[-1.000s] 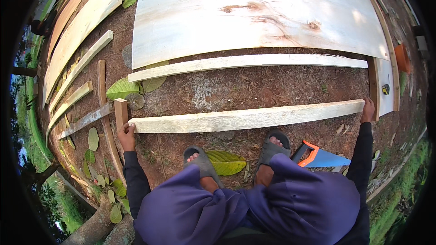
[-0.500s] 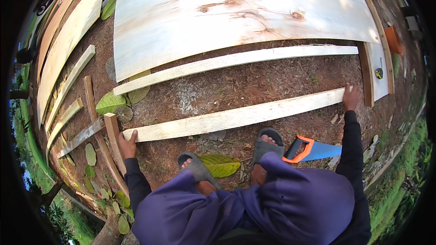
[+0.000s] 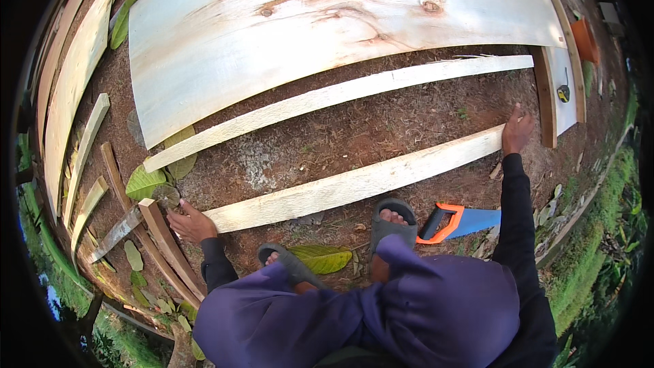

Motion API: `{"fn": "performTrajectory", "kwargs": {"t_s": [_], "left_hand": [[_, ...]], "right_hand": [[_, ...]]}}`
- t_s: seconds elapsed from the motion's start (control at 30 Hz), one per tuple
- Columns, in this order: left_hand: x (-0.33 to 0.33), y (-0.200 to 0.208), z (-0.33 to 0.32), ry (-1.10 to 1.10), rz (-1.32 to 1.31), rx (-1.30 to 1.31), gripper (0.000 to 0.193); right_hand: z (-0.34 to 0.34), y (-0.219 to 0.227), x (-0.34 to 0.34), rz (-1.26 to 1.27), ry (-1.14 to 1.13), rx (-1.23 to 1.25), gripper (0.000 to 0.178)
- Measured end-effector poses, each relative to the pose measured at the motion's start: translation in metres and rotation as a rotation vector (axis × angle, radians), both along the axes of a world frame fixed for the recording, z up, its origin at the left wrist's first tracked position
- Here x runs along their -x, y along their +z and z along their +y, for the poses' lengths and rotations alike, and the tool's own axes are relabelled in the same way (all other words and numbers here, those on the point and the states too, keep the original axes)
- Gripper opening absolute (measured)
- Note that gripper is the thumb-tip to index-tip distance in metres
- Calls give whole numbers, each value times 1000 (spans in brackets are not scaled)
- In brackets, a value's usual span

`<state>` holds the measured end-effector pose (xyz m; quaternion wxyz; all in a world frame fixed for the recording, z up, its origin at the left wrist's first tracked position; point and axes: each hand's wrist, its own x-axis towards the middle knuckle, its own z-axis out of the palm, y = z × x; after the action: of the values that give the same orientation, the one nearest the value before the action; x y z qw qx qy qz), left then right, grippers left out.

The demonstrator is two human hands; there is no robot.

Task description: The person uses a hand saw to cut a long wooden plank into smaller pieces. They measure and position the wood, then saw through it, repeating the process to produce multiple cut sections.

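Observation:
A pale sawn wooden plank (image 3: 361, 180) lies on the ground in front of my feet, slanting up to the right. My left hand (image 3: 194, 223) is at its left end, fingers stretched out toward a brown wooden post (image 3: 163, 235). The heel of that hand is close to the plank's end. Against the right end rests my right hand (image 3: 519, 131), its fingers extended past the edge. A second pale plank (image 3: 340, 99) lies roughly parallel farther away, below a large plywood sheet (image 3: 340, 20).
An orange-handled handsaw (image 3: 453, 223) lies right of my sandalled foot. Brown battens (image 3: 545, 95) edge a white panel bearing a yellow-black tape measure (image 3: 563, 93). More boards (image 3: 82, 82) and a metal-coloured strip (image 3: 117, 233) lie left. Leaves (image 3: 320, 257) dot the soil.
My left hand has opened and turned its fingers toward the brown post. My right hand has loosened at the plank's right end. The view has shifted slightly.

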<state>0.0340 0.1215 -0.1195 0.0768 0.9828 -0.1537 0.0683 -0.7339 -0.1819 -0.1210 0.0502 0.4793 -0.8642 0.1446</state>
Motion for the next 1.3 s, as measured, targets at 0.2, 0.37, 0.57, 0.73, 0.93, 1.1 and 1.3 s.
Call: {"fn": "performTrajectory", "kwargs": {"t_s": [0.2, 0.37, 0.57, 0.73, 0.93, 1.1, 1.3], "left_hand": [[-13, 5, 15, -79, 82, 13, 64], [-14, 3, 14, -107, 46, -33, 61], [-19, 1, 19, -147, 89, 26, 59], [-11, 0, 6, -121, 83, -58, 60], [-19, 4, 6, -56, 120, -132, 59], [-62, -34, 57, -258, -92, -278, 50], [-4, 15, -3, -54, 106, -117, 58]], "right_hand": [[1, 1, -2, 14, 72, 91, 59], [-3, 13, -12, -6, 108, 20, 53], [-2, 9, -5, -81, 95, -5, 52], [0, 7, 4, 24, 112, -49, 52], [7, 11, 6, 10, 100, -88, 50], [-2, 12, -12, 16, 87, -16, 48], [4, -10, -2, 64, 67, 116, 52]]}}
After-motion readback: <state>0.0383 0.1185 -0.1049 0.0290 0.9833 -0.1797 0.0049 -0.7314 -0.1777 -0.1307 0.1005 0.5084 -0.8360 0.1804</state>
